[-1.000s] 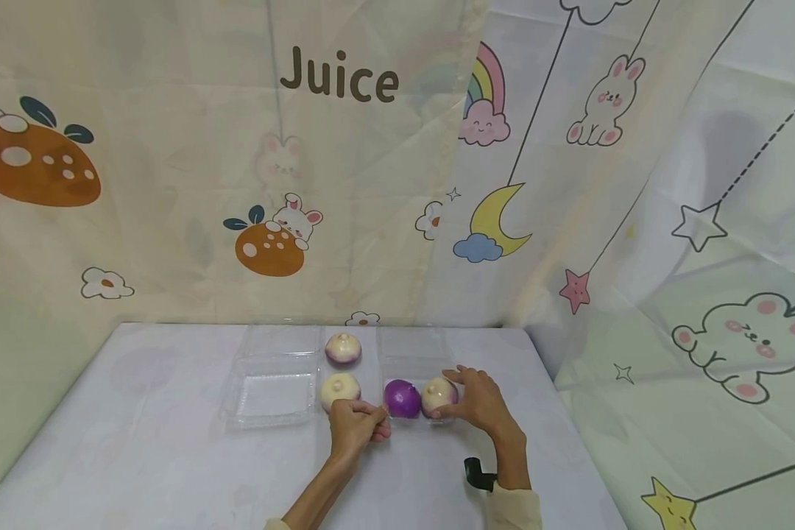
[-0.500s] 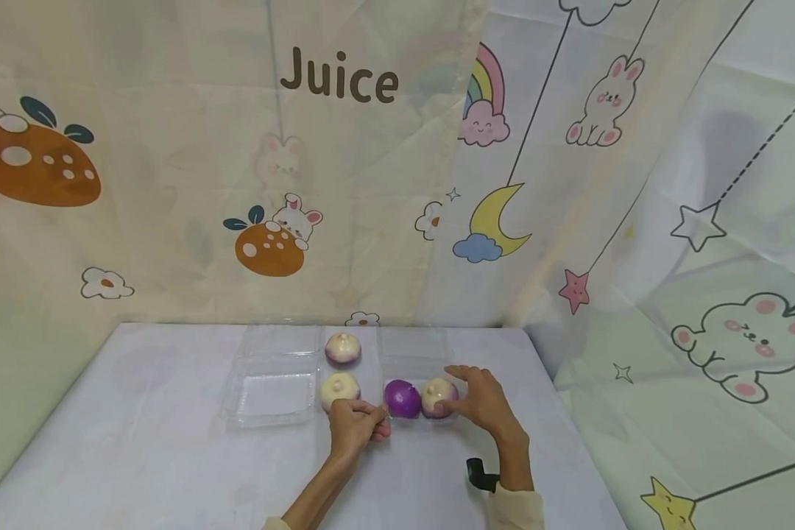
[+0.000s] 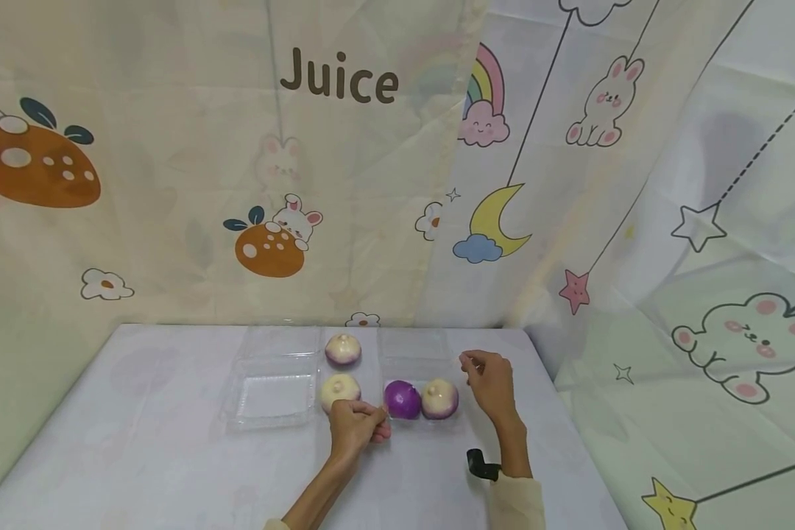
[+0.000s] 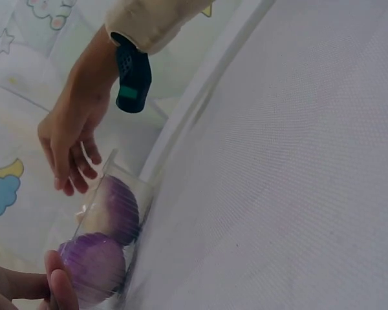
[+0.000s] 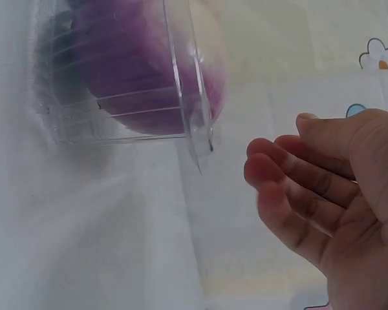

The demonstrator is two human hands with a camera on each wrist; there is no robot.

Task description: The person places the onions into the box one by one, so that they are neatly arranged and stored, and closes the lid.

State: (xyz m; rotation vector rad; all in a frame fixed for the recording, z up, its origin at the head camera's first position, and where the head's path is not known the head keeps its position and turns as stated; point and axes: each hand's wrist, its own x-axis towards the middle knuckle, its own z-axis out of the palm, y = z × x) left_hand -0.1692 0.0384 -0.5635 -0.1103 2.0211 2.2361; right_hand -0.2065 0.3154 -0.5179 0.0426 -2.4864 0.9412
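Observation:
In the head view, a clear plastic clamshell box (image 3: 420, 425) holds a purple turnip-like vegetable (image 3: 403, 400) and, to its right, a white-and-purple one (image 3: 440, 398). My left hand (image 3: 358, 428) pinches the box's rim at the left front corner, fingertips also visible in the left wrist view. My right hand (image 3: 493, 386) hovers right of the box, fingers loosely bent and nothing in them. The right wrist view shows this hand (image 5: 323, 194) apart from the box wall (image 5: 136, 137). The box lid (image 3: 414, 342) lies folded back.
Left stands another clear clamshell box (image 3: 274, 425), its lid raised behind. Between the boxes sit two more turnip-like vegetables, one at the back (image 3: 343, 349) and one nearer (image 3: 340, 390), partly behind the left hand. A printed curtain (image 3: 172, 184) hangs behind the white table (image 3: 172, 471).
My right hand has let go of the white-and-purple vegetable in the box and moved up and right, away from it. The left hand has stayed at the rim.

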